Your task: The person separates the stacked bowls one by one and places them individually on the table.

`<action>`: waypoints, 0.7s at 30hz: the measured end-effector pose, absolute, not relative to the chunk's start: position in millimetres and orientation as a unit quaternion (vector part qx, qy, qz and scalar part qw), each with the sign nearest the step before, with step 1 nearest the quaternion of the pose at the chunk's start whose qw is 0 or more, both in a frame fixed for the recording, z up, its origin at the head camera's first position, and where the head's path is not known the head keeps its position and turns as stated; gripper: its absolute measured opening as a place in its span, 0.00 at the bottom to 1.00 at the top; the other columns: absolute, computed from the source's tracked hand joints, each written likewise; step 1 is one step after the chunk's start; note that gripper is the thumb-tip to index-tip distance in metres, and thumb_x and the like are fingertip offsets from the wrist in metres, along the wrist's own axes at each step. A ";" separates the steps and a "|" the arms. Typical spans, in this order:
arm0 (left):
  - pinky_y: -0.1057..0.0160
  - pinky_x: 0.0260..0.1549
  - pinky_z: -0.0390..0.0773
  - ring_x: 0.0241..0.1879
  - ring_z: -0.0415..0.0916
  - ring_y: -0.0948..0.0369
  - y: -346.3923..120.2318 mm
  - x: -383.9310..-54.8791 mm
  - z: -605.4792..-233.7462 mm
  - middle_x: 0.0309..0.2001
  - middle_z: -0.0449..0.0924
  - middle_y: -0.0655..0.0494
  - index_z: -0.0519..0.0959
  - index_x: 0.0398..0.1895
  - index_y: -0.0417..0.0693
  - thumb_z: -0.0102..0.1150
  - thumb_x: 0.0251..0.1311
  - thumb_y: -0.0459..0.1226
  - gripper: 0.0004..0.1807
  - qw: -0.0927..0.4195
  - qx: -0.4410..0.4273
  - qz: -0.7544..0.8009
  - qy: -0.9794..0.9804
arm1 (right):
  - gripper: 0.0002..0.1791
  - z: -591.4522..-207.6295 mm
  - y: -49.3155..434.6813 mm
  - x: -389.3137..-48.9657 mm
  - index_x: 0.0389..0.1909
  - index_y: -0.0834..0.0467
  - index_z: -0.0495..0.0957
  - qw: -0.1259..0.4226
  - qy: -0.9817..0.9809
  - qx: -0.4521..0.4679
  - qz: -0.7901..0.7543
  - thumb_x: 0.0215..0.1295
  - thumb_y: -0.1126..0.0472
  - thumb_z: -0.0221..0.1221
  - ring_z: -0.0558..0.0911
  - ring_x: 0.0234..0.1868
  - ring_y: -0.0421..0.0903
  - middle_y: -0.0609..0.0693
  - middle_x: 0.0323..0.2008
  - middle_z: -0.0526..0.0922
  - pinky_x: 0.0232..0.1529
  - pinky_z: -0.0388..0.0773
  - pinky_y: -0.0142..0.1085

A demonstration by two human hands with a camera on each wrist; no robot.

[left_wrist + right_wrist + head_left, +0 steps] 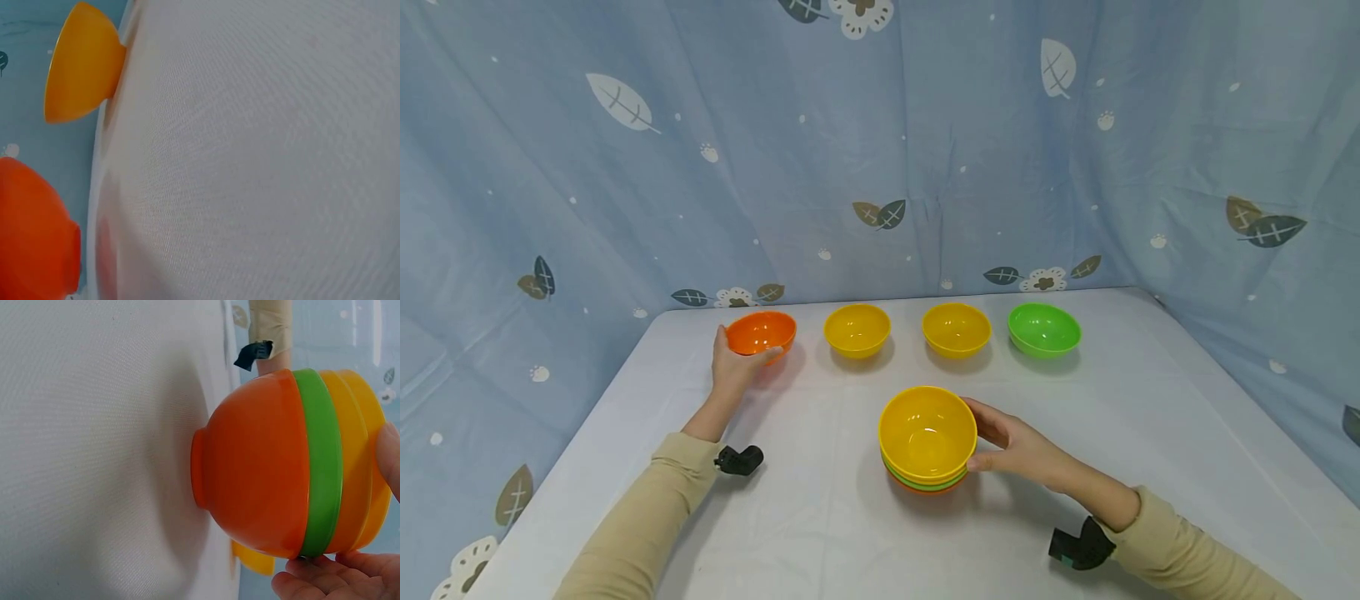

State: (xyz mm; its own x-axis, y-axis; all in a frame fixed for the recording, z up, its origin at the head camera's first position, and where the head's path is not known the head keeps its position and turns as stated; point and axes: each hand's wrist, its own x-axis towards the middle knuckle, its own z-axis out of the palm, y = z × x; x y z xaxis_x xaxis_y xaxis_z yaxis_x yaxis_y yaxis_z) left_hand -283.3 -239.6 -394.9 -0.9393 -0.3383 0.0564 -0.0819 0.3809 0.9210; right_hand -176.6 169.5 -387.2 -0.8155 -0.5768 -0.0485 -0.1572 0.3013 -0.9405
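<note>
At the back left, my left hand (pixel 734 367) grips an orange bowl (pixel 764 332) by its side, thumb along the front and fingers behind the rim. In the left wrist view a strip of background shows between the base of this orange bowl (pixel 34 234) and the white table. My right hand (pixel 1028 454) holds a bowl stack (pixel 928 433) at its right side, near the middle of the table. The right wrist view shows the stack's order: an orange bowl (pixel 259 465) lowest, a green bowl (pixel 322 462) above it, then two yellow bowls (pixel 353 462) on top.
Along the back of the white table (pixel 820 533) stand two single yellow bowls (pixel 857 332) and, right of them, a green bowl (pixel 1043 331). A blue patterned curtain (pixel 820 150) hangs behind. Black devices (pixel 1081 546) are worn at both wrists.
</note>
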 end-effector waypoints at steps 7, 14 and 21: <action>0.49 0.66 0.51 0.69 0.43 0.46 -239.8 -284.6 -395.9 0.72 0.35 0.43 0.30 0.71 0.43 0.68 0.48 0.43 0.61 0.106 0.136 -0.546 -0.820 | 0.45 -385.8 169.6 -175.9 0.68 0.68 0.48 0.194 0.781 -0.230 -0.548 0.56 0.58 0.62 0.55 0.67 0.62 0.63 0.69 0.51 0.64 0.54 0.52; 0.49 0.66 0.51 0.68 0.43 0.46 -241.2 -288.6 -399.9 0.72 0.34 0.43 0.29 0.71 0.44 0.67 0.49 0.42 0.60 0.092 0.155 -0.548 -0.817 | 0.45 -385.6 169.0 -176.0 0.68 0.68 0.48 0.195 0.780 -0.231 -0.547 0.57 0.59 0.62 0.55 0.67 0.62 0.64 0.69 0.51 0.64 0.54 0.53; 0.49 0.66 0.50 0.69 0.41 0.45 -243.0 -291.6 -400.2 0.72 0.33 0.43 0.27 0.71 0.45 0.67 0.49 0.42 0.61 0.083 0.162 -0.546 -0.818 | 0.45 -385.6 169.2 -176.3 0.68 0.68 0.48 0.195 0.781 -0.233 -0.546 0.57 0.59 0.62 0.55 0.67 0.61 0.63 0.69 0.51 0.64 0.54 0.52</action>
